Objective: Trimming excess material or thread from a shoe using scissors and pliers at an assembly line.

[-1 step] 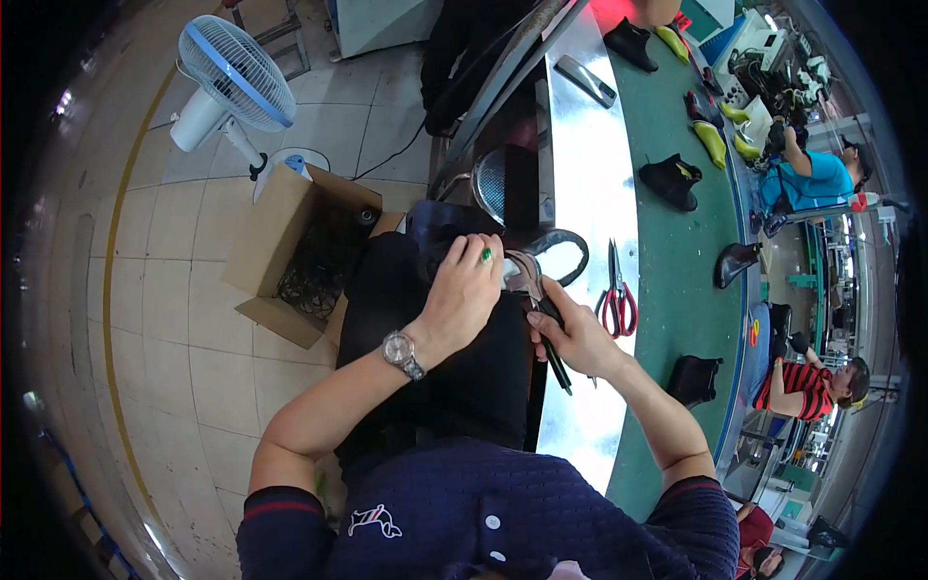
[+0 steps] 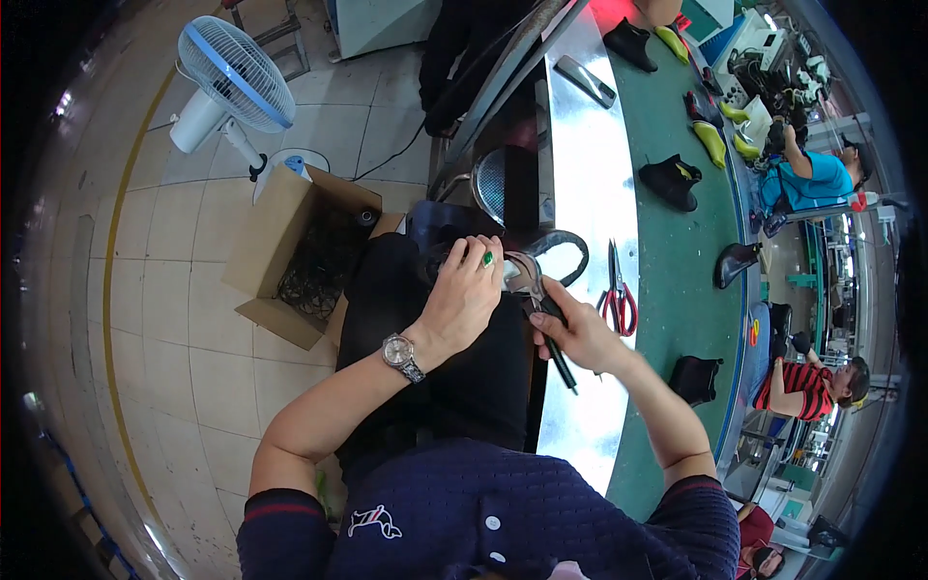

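Note:
My right hand [image 2: 577,333] is closed round the dark handles of metal-jawed pincers [image 2: 554,350], just right of my lap. My left hand [image 2: 466,295] has its fingers bent over a dark piece of footwear [image 2: 435,222], much of it hidden beneath the hand. The jaws of the pincers meet the work beside my left fingertips, by a pale patch; exactly what they bite I cannot make out. A black curved band [image 2: 580,253] loops out past the jaws over the bench edge. Red-handled scissors [image 2: 617,304] lie on the metal bench, right of the pincers.
A shiny metal bench [image 2: 580,145] borders a green conveyor belt [image 2: 667,261] carrying black boots [image 2: 670,182]. A phone [image 2: 586,81] lies on the bench. Left stand an open cardboard box [image 2: 274,242] and a white fan [image 2: 237,72]. Several people work across the belt.
The pincers' handle ends have swung slightly to the right, with my right hand shifting a little the same way. My left hand stays almost where it was.

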Available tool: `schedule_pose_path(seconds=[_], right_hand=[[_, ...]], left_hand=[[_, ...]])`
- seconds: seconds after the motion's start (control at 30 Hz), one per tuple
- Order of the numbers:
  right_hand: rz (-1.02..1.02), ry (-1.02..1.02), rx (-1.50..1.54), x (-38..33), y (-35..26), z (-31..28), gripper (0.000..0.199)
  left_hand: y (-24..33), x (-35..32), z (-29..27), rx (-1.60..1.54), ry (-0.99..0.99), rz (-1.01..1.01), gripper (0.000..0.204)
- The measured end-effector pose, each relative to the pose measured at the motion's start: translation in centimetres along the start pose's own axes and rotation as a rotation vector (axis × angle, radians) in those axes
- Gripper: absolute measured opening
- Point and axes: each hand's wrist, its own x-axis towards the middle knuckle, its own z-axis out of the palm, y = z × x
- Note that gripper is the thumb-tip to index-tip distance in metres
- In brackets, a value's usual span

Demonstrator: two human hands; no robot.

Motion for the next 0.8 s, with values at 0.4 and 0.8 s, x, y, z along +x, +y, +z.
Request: schedule_pose_path(seconds=[0.4,0.8], right_hand=[[-0.023,0.294,-0.789,1.8,-2.7,0.0,0.071],[-0.209,0.525,-0.627,2.2,-3.3,2.3,0.071]], left_hand=[[0.0,-1.2,1.4,0.206,0.116,0.092,0.048],[0.0,-1.7,1.9,0.097,0.192,0.086,0.039]])
